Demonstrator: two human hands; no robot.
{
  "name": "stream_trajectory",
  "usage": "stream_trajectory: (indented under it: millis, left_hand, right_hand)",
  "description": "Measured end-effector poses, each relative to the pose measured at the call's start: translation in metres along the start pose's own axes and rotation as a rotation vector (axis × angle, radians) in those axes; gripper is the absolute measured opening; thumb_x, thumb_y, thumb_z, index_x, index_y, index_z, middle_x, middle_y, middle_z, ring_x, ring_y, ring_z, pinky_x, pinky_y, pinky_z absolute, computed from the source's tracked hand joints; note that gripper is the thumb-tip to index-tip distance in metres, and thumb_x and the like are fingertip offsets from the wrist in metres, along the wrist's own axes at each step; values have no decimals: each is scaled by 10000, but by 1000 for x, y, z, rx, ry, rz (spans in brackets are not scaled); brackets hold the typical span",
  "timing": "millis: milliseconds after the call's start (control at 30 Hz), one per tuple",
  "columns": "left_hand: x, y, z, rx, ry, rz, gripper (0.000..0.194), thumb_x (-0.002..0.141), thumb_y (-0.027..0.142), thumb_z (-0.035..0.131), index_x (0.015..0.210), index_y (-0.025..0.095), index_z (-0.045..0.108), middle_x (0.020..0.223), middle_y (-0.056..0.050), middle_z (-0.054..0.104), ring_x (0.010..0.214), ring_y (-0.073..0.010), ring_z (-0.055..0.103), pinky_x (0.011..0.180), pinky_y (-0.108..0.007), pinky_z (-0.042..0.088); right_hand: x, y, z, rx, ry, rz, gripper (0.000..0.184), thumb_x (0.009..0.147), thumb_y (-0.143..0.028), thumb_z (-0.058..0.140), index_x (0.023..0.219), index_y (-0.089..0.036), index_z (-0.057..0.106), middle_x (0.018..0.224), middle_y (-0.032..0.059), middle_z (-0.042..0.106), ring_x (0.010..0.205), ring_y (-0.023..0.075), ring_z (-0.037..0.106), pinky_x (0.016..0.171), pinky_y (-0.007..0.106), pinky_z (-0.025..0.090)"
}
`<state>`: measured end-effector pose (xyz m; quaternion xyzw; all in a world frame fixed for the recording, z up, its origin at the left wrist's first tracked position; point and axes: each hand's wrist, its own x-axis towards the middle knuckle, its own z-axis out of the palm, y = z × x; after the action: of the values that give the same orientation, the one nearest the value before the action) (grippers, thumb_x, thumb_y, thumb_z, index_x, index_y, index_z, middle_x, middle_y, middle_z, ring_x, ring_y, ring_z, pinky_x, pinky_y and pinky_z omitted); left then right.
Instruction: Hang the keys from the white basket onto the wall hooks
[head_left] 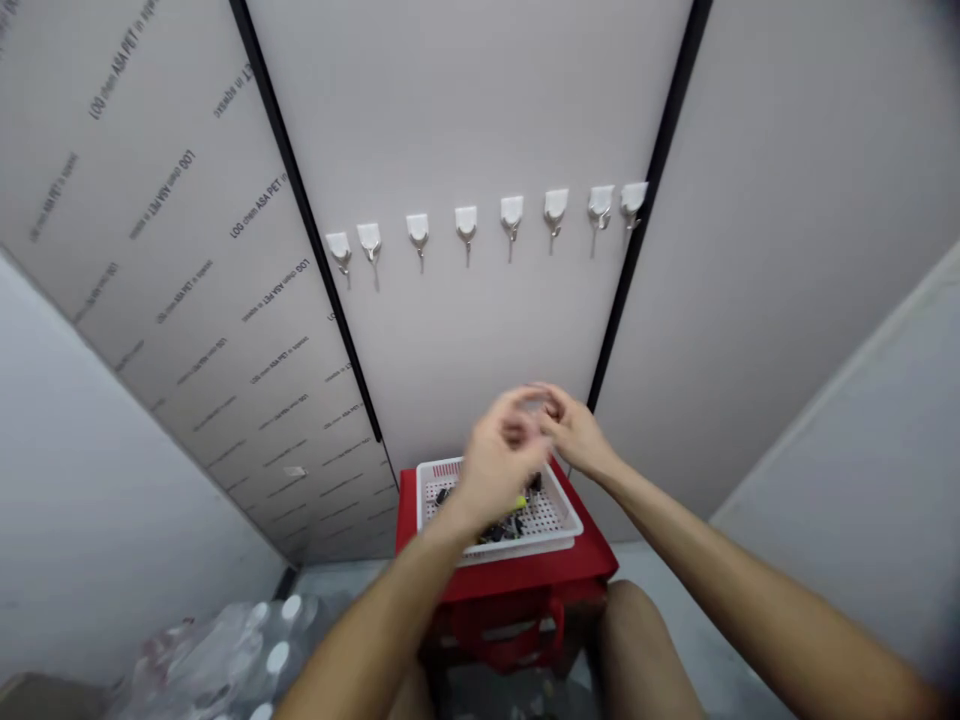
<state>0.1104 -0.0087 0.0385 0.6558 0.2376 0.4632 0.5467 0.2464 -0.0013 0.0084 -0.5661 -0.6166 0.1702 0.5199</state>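
Observation:
My left hand (499, 462) and my right hand (574, 428) meet in front of me above a white perforated basket (559, 528). The fingertips of both hands are pinched together around something small that motion blur hides. The basket rests on a red stool (525, 580) and holds several small dark items and a yellow one (517, 503). On the wall above, a row of several white adhesive hooks (466, 222) hangs bare.
Grey wall panels with black seams (315, 240) stand ahead; the left one carries printed film. A pack of plastic bottles (240, 650) lies on the floor at lower left. My knee (637, 640) shows beside the stool.

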Motion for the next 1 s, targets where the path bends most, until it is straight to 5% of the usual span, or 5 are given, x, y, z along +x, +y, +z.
stream_trajectory:
  millis: [167, 333, 767, 900, 1000]
  left_hand:
    - [35, 10, -30, -221, 42, 176, 748, 577, 25, 439, 1166, 310, 77, 490, 73, 373, 404, -41, 295, 384, -177, 239]
    - [42, 33, -34, -269, -32, 288, 769, 582, 46, 439, 1171, 303, 17, 494, 84, 355, 416, -26, 300, 401, -158, 229]
    - [37, 27, -27, -134, -59, 302, 760, 592, 96, 448, 1178, 273, -2, 519, 77, 392, 403, -27, 302, 411, -163, 254]
    - [34, 3, -36, 7, -18, 235, 735, 602, 117, 446, 1181, 265, 17, 555, 63, 431, 412, -30, 326, 432, -171, 284]
    - [26, -35, -54, 229, 4, 77, 664, 596, 128, 450, 1173, 220, 135, 548, 59, 430, 437, -37, 357, 457, -173, 311]
  right_hand:
    - [19, -61, -20, 212, 147, -244, 618, 659, -167, 395, 1177, -253, 70, 517, -66, 382, 395, 57, 308, 393, 199, 291]
    - [27, -90, -18, 347, 124, -355, 666, 654, -137, 375, 1176, -283, -11, 542, -65, 396, 388, 55, 303, 381, 198, 294]
    - [15, -81, -12, 320, 35, -262, 677, 658, -161, 389, 1179, -279, -28, 638, -36, 465, 408, 53, 331, 395, 202, 301]
    - [8, -56, -1, 231, -38, -187, 631, 664, -171, 376, 1185, -264, 35, 622, -39, 475, 408, 51, 336, 412, 200, 304]
    - [-1, -15, 11, 14, -182, -67, 526, 648, -169, 383, 1151, -199, 233, 538, -47, 463, 419, 56, 357, 440, 197, 316]
